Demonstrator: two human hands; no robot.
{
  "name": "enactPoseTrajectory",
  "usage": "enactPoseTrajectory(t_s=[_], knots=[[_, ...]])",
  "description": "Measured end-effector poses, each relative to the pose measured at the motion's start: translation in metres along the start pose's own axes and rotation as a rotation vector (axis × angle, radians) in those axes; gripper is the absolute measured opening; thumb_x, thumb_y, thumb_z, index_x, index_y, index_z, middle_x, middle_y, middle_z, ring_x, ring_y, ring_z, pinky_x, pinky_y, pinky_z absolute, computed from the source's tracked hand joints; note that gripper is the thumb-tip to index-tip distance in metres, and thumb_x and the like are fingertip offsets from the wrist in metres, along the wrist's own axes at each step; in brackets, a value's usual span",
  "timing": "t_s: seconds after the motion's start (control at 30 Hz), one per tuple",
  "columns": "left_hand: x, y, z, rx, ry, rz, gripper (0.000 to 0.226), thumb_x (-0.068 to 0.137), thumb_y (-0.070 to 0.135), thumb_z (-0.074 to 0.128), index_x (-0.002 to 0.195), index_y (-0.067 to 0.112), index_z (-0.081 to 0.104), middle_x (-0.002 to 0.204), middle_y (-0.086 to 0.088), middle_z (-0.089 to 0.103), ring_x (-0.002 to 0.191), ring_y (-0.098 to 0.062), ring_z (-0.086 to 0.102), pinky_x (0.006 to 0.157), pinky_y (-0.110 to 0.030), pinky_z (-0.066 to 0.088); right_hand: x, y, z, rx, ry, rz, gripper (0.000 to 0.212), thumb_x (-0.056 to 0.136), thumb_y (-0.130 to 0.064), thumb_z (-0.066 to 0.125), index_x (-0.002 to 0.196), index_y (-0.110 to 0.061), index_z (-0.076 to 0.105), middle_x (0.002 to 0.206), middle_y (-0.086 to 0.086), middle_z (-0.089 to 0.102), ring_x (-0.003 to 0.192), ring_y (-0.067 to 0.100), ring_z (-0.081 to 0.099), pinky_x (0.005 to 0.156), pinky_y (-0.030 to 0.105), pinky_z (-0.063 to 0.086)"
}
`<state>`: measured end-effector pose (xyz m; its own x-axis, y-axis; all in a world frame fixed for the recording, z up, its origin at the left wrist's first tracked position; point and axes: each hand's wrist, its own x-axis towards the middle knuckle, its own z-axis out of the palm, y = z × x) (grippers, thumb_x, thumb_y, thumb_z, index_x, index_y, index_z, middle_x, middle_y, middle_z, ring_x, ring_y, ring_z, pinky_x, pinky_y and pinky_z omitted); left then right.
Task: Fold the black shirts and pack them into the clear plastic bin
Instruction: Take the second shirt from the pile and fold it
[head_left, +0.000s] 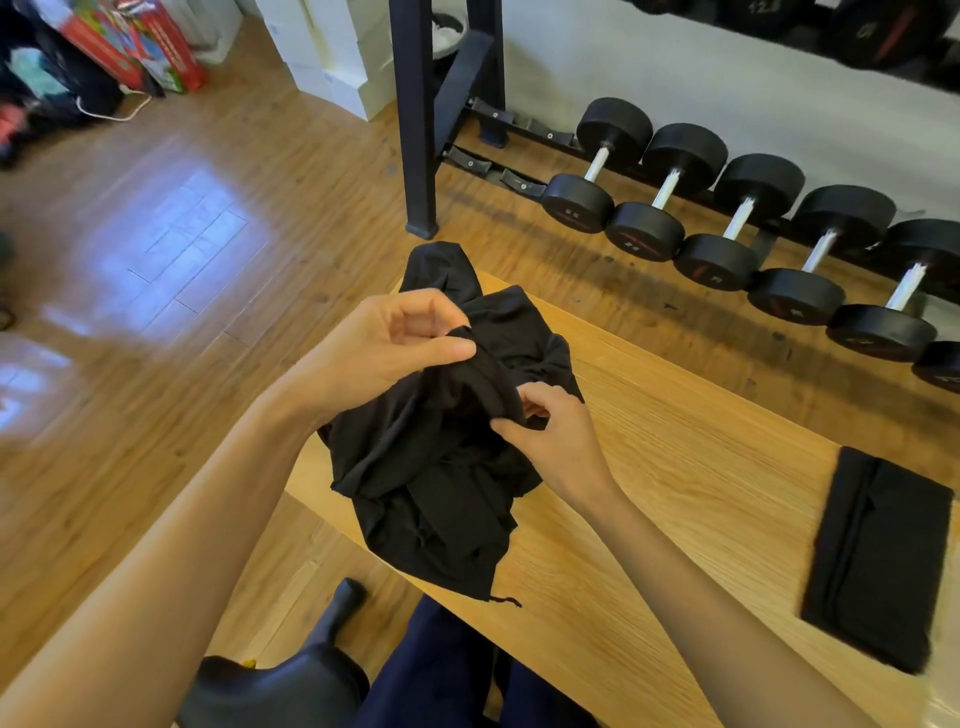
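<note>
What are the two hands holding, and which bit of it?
Both hands hold the crumpled black shirt over the wooden table. The left hand pinches a bunched fold near its top; the right hand pinches an edge just below. Which part of the shirt cannot be told.

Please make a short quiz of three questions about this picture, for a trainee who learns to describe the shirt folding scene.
1. True or false: the folded black shirt lies on the wooden table, to the right of the hands.
2. What does the left hand do?
A. It rests flat on the table.
B. It pinches the crumpled black shirt.
C. It lifts a dumbbell.
3. Fill in: the right hand grips the crumpled shirt's ____.

Key
1. True.
2. B.
3. Fabric; both hands hold the same shirt. The row of dumbbells sits untouched on the floor, and the clear plastic bin is not in view.
</note>
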<state>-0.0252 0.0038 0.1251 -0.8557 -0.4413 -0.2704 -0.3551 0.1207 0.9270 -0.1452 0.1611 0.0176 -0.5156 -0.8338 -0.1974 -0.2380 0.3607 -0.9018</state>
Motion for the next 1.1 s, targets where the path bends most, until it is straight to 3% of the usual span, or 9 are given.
enactPoseTrajectory(t_s=[0.13,0.2,0.27,0.4,0.57,0.67,0.83,1.0,1.1], knots=[[-0.009,0.025,0.012,-0.039,-0.017,0.077,0.019,0.088,0.022,0.062,0.098,0.007,0.06,0.092,-0.015,0.074,0.088,-0.025,0.071,0.085,-0.027,0.056,-0.009,-0.003,-0.011,0.051,0.011,0.014,0.016,0.084,-0.007,0.07,0.092,-0.02,0.07,0.091,-0.009,0.069,0.084,0.002,0.061,0.071,0.01,0.043],[-0.013,0.036,0.018,-0.08,-0.02,0.098,0.014,0.089,0.021,0.061,0.096,0.01,0.059,0.087,-0.014,0.074,0.079,-0.019,0.071,0.074,-0.022,0.055,-0.015,-0.005,-0.02,0.117,0.037,0.007,0.023,0.084,-0.001,0.068,0.091,-0.022,0.069,0.092,-0.011,0.069,0.086,0.0,0.062,0.073,0.009,0.044],[-0.016,0.042,0.02,-0.155,0.002,0.109,0.005,0.09,0.016,0.058,0.093,0.013,0.058,0.078,-0.004,0.073,0.069,-0.011,0.068,0.063,-0.016,0.052,-0.021,-0.008,-0.031,0.201,0.071,-0.017,0.028,0.084,0.002,0.068,0.09,-0.025,0.071,0.095,-0.01,0.07,0.09,0.001,0.063,0.077,0.013,0.047],[-0.024,0.049,0.024,-0.261,0.087,0.171,0.003,0.087,0.015,0.055,0.087,0.016,0.058,0.069,0.008,0.07,0.062,-0.003,0.065,0.058,-0.011,0.048,-0.035,-0.018,-0.061,0.312,0.154,-0.062,0.025,0.087,0.0,0.065,0.101,-0.017,0.075,0.101,-0.003,0.072,0.093,0.001,0.063,0.076,0.013,0.048],[-0.03,0.044,0.024,-0.38,0.21,0.198,0.018,0.082,0.022,0.056,0.072,0.03,0.069,0.071,0.011,0.068,0.066,-0.001,0.063,0.061,-0.012,0.049,-0.047,-0.034,-0.104,0.334,0.166,-0.092,0.028,0.09,-0.003,0.062,0.098,-0.028,0.071,0.093,-0.016,0.072,0.089,-0.007,0.064,0.074,0.007,0.046],[-0.028,0.024,0.016,-0.438,0.272,0.138,0.01,0.08,0.033,0.063,0.085,0.027,0.07,0.085,0.007,0.07,0.078,-0.005,0.065,0.068,-0.016,0.052,-0.048,-0.033,-0.112,0.348,0.102,-0.07,0.018,0.091,-0.009,0.062,0.098,-0.022,0.073,0.089,-0.015,0.074,0.088,-0.005,0.066,0.073,0.007,0.046],[-0.029,-0.032,0.002,-0.504,0.403,-0.062,0.028,0.08,0.032,0.067,0.102,0.015,0.067,0.104,-0.003,0.073,0.1,-0.016,0.068,0.083,-0.021,0.054,-0.037,-0.012,-0.088,0.3,-0.006,0.002,0.012,0.09,-0.018,0.066,0.094,-0.016,0.077,0.091,0.001,0.073,0.086,0.003,0.064,0.07,0.014,0.047],[-0.033,-0.066,-0.003,-0.604,0.534,-0.225,0.012,0.098,0.013,0.053,0.1,0.012,0.065,0.098,-0.001,0.075,0.093,-0.012,0.071,0.074,-0.019,0.056,-0.018,0.002,-0.053,0.302,-0.056,0.092,0.011,0.087,-0.015,0.07,0.095,-0.017,0.077,0.089,-0.007,0.075,0.085,0.002,0.068,0.072,0.012,0.049],[-0.031,-0.078,-0.01,-0.558,0.592,-0.272,0.01,0.097,0.012,0.056,0.098,0.012,0.066,0.096,-0.002,0.075,0.09,-0.013,0.071,0.078,-0.023,0.057,-0.007,0.006,-0.034,0.243,-0.055,0.114,0.008,0.085,-0.014,0.073,0.092,-0.014,0.076,0.088,-0.007,0.074,0.083,0.005,0.068,0.075,0.017,0.051]])
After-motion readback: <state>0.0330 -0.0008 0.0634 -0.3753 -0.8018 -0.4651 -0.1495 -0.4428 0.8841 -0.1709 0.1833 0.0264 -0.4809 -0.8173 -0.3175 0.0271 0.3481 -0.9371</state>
